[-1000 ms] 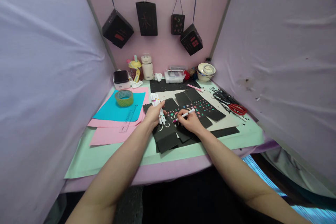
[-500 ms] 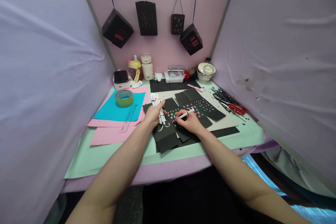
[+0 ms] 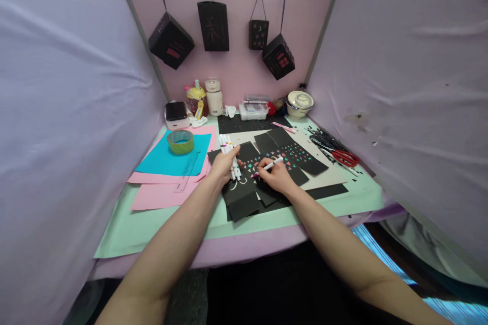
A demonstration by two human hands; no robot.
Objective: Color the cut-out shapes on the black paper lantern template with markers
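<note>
A bundle of white marker pens [image 3: 225, 145] with coloured bands is gripped in my left hand [image 3: 224, 163], which rests at the left edge of the black paper [image 3: 241, 206]. My right hand [image 3: 275, 175] is closed around one white marker [image 3: 273, 163], its purple tip pointing down-left close to the black paper. Whether the tip touches the paper, I cannot tell. Small coloured shapes [image 3: 293, 156] are spread over the black sheet, and pale curved cut-outs [image 3: 237, 184] show between my hands.
Left lie a blue sheet [image 3: 152, 161], a tape roll [image 3: 180, 143], a clear ruler [image 3: 186, 172] and pink paper [image 3: 152, 203]. Red-handled scissors [image 3: 345, 157] sit right beside black scraps [image 3: 324, 138]. Bottle [image 3: 214, 99], plastic case [image 3: 253, 110] and bowl [image 3: 299, 104] stand behind; black boxes [image 3: 212, 26] hang above.
My right hand has shifted slightly to the right with the marker. The left hand and its bundle have stayed almost still.
</note>
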